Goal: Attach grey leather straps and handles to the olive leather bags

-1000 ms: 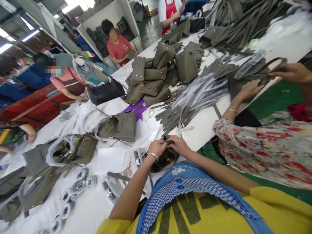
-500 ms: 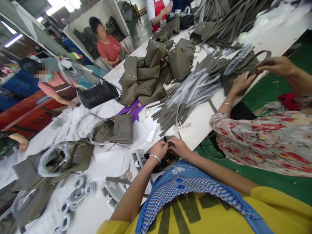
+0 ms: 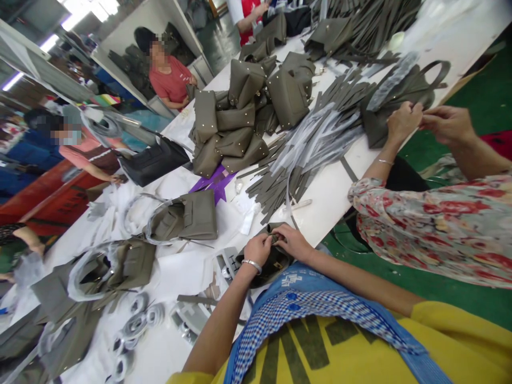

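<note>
- and there was the left hand (image 3: 258, 249), silver bangle (image 3: 253, 265) at the wrist, thumb and fingertips pinched together on the upper edge of the dark olive handbag (image 3: 269, 272)!
- right beside it came the right hand (image 3: 295, 241), its fingers closed on that same edge, the two sets of fingertips almost meeting; exactly which piece they pinched was too small to tell.
- the handbag itself sat at the near edge of the white table (image 3: 334, 194), just in front of the blue apron (image 3: 304, 285).
- beyond the hands, a spread of olive strips (image 3: 272, 194), then a great heap of studded olive bags (image 3: 236, 116), with a purple star (image 3: 219, 188) poking out in front!
- over on the left, pale coils (image 3: 134, 324) lay strewn about.
- out on the right, a co-worker's floral sleeve (image 3: 436, 229), that person's hands (image 3: 404, 125) busy beside another olive bag (image 3: 374, 125).
</note>
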A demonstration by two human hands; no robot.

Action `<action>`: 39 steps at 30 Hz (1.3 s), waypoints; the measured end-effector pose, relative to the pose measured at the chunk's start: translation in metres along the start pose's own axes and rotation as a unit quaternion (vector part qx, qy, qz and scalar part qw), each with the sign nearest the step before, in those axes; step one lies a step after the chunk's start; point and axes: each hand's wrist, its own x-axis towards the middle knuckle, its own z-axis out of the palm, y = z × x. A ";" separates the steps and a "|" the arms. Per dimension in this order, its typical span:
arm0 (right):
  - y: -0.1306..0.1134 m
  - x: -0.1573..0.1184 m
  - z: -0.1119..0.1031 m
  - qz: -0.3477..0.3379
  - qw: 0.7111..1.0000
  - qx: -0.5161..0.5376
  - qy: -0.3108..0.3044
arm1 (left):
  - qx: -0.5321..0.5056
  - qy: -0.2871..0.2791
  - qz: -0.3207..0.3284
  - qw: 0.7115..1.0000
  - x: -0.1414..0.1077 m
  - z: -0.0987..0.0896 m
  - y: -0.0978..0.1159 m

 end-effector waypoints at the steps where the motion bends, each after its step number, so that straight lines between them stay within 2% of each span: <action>1: 0.000 0.000 -0.001 0.005 1.000 0.011 0.000 | -0.012 0.006 0.000 1.000 -0.002 -0.001 0.000; 6: 0.001 -0.007 -0.012 0.022 1.000 -0.015 0.005 | -0.048 0.056 0.024 0.997 -0.012 -0.002 0.003; 9: -0.001 -0.010 -0.017 0.002 0.999 -0.044 -0.004 | -0.025 0.039 0.063 0.997 -0.014 0.003 0.007; 11: -0.001 -0.009 -0.019 0.007 0.999 -0.044 -0.010 | -0.007 0.027 0.062 0.998 -0.013 0.008 0.008; 15: 0.005 -0.002 -0.022 0.077 0.997 0.013 -0.012 | -0.022 0.043 0.059 0.997 -0.011 0.015 0.007; 18: 0.014 0.006 -0.023 0.143 0.984 0.091 -0.051 | -0.042 0.051 0.064 0.996 -0.010 0.016 0.007; 20: 0.016 0.010 -0.023 0.165 0.977 0.104 -0.082 | -0.051 0.057 0.068 0.995 -0.010 0.016 0.007; 27: 0.012 0.021 -0.024 0.161 0.975 -0.103 -0.110 | -0.053 0.076 0.058 0.994 -0.012 0.016 0.006; 35: 0.061 0.020 -0.051 0.244 0.946 -0.197 -0.079 | -0.073 0.127 0.091 0.985 -0.012 0.030 -0.006; 39: 0.070 0.016 -0.060 0.270 0.932 -0.236 -0.048 | -0.072 0.151 0.101 0.981 -0.011 0.032 -0.007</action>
